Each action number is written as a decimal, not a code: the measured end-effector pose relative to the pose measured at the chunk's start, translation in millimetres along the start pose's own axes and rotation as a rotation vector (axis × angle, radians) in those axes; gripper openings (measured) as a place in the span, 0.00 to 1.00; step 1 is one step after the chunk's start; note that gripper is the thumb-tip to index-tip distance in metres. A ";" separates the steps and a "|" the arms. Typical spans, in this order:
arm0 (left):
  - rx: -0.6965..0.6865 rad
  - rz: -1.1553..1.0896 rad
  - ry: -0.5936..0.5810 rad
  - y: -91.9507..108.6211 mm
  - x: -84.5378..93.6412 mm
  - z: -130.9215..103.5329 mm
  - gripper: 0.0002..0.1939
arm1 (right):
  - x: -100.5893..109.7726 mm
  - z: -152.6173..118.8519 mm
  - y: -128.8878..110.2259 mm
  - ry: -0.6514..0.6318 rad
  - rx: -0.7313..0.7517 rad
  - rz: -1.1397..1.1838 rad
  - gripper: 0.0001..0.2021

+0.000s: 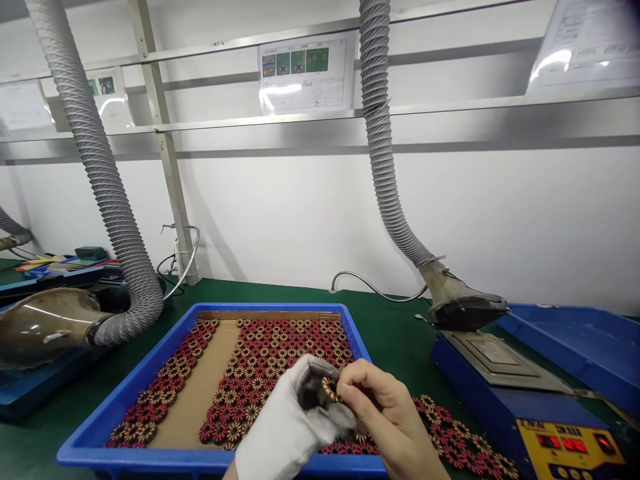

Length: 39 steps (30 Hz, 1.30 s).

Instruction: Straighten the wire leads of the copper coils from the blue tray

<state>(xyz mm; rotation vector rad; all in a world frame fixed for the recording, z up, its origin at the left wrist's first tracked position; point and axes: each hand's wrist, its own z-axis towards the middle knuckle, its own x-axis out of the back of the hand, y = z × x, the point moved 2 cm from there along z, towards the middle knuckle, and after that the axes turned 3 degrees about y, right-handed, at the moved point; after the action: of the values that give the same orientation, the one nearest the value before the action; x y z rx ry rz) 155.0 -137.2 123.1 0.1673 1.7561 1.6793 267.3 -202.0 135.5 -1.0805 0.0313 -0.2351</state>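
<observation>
My left hand (pixel 300 413), in a white glove with greyed fingertips, grips a small copper-wound toroidal coil (pixel 330 388) between thumb and fingers. My bare right hand (pixel 377 407) is closed in a pinch at the right side of the same coil, and its fingertips hide part of it. Both hands are over the front right part of a blue tray (pixel 125 457). Rows of similar coils (pixel 285 347), some red and some copper-coloured, lie on cardboard (pixel 193 393) in the tray.
More coils (pixel 455 437) lie on the green table (pixel 395 340) right of the tray. Beside them stands a blue heating unit (pixel 540 407) with a red display. An extraction hose (pixel 380 133) hangs over it; another hose (pixel 110 200) is at left. Another blue tray (pixel 580 340) is behind the unit.
</observation>
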 end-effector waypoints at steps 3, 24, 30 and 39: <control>0.014 0.010 0.002 3.9 -2.4 1.6 0.19 | -2.8 0.9 8.4 0.020 -0.029 0.123 0.18; 0.067 -0.103 -0.221 1.1 2.1 -13.7 0.24 | -4.8 -5.5 -1.0 0.242 -0.150 0.295 0.20; 0.054 -0.152 -0.244 5.7 0.9 -17.7 0.23 | -4.4 -5.9 -9.4 0.192 -0.190 0.222 0.23; -0.021 0.006 -0.288 0.0 5.5 -12.0 0.21 | -4.9 -6.7 -13.0 0.051 -0.246 0.243 0.24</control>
<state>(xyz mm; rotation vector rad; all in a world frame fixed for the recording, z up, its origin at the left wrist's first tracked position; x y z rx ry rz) 144.3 -144.2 120.1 0.3860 1.5236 1.5886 259.3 -212.7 143.3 -1.3027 0.2411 -0.0393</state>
